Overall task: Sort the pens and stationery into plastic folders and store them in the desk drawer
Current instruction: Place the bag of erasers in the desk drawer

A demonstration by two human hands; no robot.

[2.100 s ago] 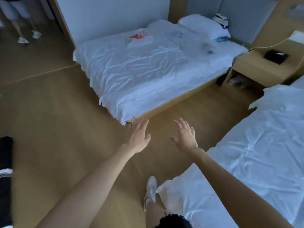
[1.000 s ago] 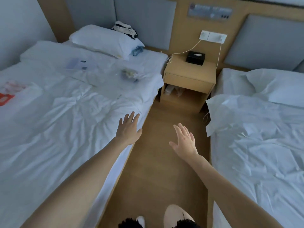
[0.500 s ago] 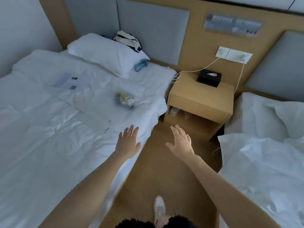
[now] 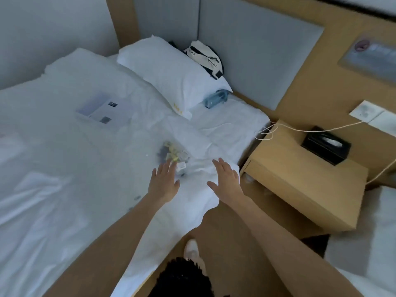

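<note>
Reaching, both hands flat-open and empty, left hand (image 4: pixel 164 182) and right hand (image 4: pixel 227 181), toward mid-frame stationery (image 4: pixel 173 156); next, gathering it.

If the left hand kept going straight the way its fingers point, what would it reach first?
Probably the clear pouch of small stationery on the bed; the left hand is open with its fingertips at its near edge, though height is unclear.

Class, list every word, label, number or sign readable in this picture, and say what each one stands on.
"CHINA": on the strap of the white and black bag behind the pillow.
Wall plaque: a round sign and lines, too blurred to read.
Sheet of paper on the bed: print too small to read.
</note>
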